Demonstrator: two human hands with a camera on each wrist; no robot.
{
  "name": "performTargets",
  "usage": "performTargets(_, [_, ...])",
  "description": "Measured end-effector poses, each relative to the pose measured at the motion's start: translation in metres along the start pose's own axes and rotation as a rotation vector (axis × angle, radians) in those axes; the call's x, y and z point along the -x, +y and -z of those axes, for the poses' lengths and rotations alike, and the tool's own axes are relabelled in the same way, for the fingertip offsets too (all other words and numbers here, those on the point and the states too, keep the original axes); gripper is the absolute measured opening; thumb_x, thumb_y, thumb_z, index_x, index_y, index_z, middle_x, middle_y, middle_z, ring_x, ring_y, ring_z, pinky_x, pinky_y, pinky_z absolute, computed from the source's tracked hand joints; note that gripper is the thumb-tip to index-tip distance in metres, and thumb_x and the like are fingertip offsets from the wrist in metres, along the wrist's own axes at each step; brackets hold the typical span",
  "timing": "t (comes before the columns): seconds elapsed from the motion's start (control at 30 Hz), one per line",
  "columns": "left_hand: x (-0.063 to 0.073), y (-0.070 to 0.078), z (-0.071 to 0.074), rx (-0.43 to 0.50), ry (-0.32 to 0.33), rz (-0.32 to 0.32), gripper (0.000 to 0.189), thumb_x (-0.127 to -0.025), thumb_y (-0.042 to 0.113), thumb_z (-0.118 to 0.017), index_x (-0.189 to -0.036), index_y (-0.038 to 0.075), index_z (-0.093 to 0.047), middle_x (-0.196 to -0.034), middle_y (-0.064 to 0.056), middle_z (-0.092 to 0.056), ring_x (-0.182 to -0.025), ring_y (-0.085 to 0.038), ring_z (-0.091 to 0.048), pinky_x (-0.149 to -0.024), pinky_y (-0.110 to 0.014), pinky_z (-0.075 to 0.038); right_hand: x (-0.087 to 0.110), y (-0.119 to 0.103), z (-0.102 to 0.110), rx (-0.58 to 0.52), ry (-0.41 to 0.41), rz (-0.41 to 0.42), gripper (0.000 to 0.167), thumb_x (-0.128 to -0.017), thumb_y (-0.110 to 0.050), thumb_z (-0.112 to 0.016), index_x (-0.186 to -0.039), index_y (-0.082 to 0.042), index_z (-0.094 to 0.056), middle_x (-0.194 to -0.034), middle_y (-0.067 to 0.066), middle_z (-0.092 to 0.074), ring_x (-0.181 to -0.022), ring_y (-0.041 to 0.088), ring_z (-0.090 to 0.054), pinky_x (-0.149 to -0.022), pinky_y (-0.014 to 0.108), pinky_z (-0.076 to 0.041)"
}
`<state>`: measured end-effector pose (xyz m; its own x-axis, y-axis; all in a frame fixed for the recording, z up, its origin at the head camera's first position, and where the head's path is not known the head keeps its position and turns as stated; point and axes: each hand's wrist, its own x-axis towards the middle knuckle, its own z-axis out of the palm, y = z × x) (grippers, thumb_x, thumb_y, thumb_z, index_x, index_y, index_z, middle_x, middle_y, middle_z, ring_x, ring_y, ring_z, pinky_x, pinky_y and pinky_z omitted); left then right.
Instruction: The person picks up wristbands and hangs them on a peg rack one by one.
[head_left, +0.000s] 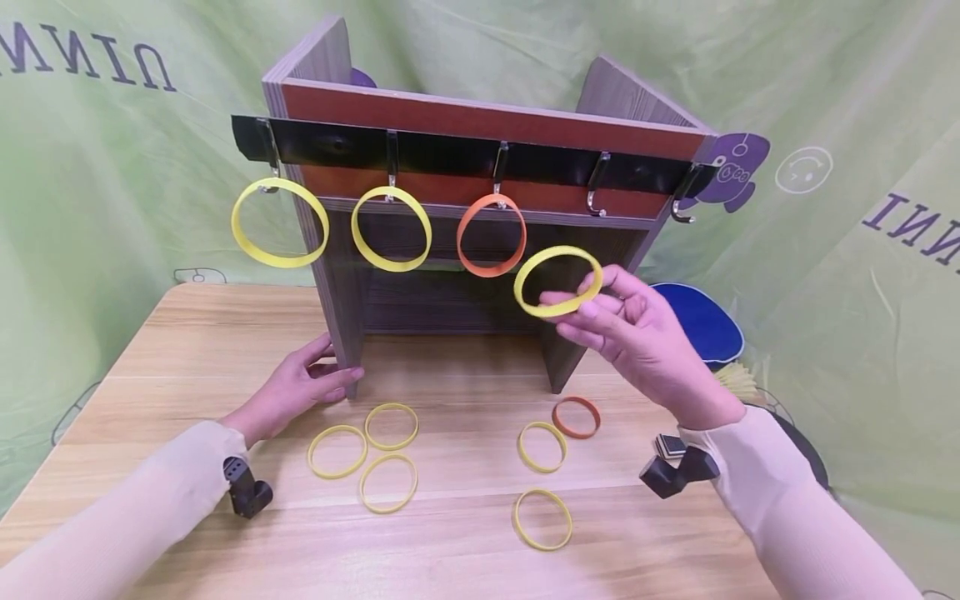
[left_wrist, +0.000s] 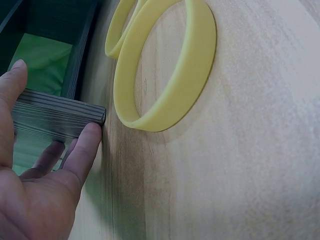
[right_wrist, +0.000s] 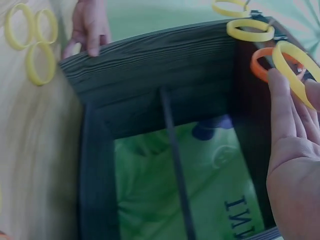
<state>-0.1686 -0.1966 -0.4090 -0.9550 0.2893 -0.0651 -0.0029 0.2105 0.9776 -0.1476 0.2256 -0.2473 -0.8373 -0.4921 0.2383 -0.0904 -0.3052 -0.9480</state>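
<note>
My right hand [head_left: 660,350] pinches a yellow silicone wristband [head_left: 536,311] between thumb and fingers, in front of the rack and below the fourth hook [head_left: 597,185]. Low on the left, my left hand [head_left: 296,387] grips the foot of the grey wooden shelf's [head_left: 336,283] side panel, thumb on one face and fingers on the other. Two yellow wristbands [head_left: 281,261] and an orange wristband [head_left: 487,272] hang from the three left hooks of the black hook strip [head_left: 442,154]. The fourth and fifth hook [head_left: 681,208] are bare.
Three yellow wristbands [head_left: 390,510] lie on the wooden table [head_left: 450,558] near my left hand. Farther right lie two more yellow wristbands [head_left: 542,547] and an orange one [head_left: 577,435]. A blue object [head_left: 697,321] stands behind my right hand, before the green curtain [head_left: 847,75].
</note>
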Motion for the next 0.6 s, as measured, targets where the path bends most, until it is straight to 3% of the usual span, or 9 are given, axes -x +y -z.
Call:
performTargets(0.13, [0.000, 0.000, 0.000, 0.002, 0.000, -0.001, 0.076, -0.102, 0.024, -0.071, -0.166, 0.019, -0.030, -0.153, -0.025, -0.046, -0.119, -0.014, -0.065, -0.093, -0.029, -0.063, 0.000, -0.011, -0.004, -0.051, 0.071, 0.057, 0.017, -0.107, 0.005, -0.049, -0.117, -0.007, -0.056, -0.127, 0.016, -0.076, -0.121, 0.025, -0.073, -0.099, 0.031, -0.061])
performTargets(0.37, [0.000, 0.000, 0.000, -0.001, -0.001, -0.007, 0.076, -0.102, 0.024, -0.070, -0.166, 0.019, -0.029, -0.154, -0.026, -0.046, -0.120, -0.016, -0.065, -0.093, -0.030, -0.063, -0.004, -0.018, -0.010, -0.025, 0.240, 0.107, 0.009, -0.107, -0.004, -0.054, -0.112, -0.009, -0.059, -0.128, 0.015, -0.076, -0.118, 0.023, -0.075, -0.098, 0.027, -0.061])
performTargets(0.6, [0.001, 0.000, -0.001, 0.000, 0.000, -0.007, 0.075, -0.102, 0.024, -0.070, -0.165, 0.019, -0.030, -0.153, -0.026, -0.047, -0.119, -0.014, -0.065, -0.093, -0.030, -0.063, -0.009, -0.016, -0.011, -0.031, 0.263, 0.095, 0.006, -0.107, -0.005, -0.055, -0.113, -0.007, -0.057, -0.125, 0.014, -0.077, -0.117, 0.023, -0.075, -0.100, 0.027, -0.060])
